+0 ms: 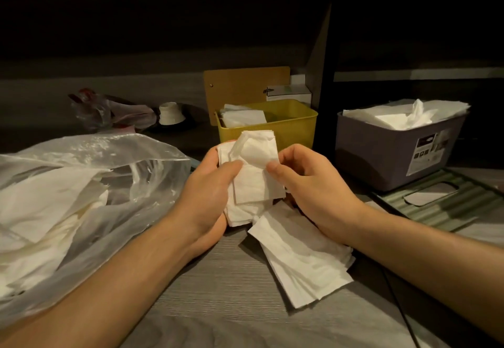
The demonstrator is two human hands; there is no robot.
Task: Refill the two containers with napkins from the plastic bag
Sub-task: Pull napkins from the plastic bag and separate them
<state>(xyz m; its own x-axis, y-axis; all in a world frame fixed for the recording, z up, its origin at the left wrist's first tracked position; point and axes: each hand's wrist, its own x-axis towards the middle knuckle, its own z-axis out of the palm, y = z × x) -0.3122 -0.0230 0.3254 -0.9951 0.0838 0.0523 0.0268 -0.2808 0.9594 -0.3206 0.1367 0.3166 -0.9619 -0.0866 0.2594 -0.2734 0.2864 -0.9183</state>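
You are partway through the refill, and the two containers tell different stories. The grey-purple rectangular plastic box on your right is packed — white napkins rise to its rim and one crumpled sheet sticks up from the middle — so I judge that one done or all but done. The yellow rectangular plastic bin, straight ahead and just beyond your hands, holds only a small stack at its left end (the rest of its inside looks bare), so most of the remaining work lies there.

Your left hand has its grip curled round a loose bundle of white folded paper napkins, thumb pressing on the front of it, while your right hand pinches the top right edge of that same bundle between thumb and fingers. The bundle is held above the grey wood-grain surface, just in front of the yellow bin, its sheets uneven and not squared up.

A second flat pile of white napkins lies on the surface under your right wrist, not yet placed anywhere. The large clear crumpled plastic bag on your left lies open and has plenty of napkins inside — supply is not the limit. A green ribbed slotted lid lies flat beside the grey-purple box, so closing up also seems to remain.
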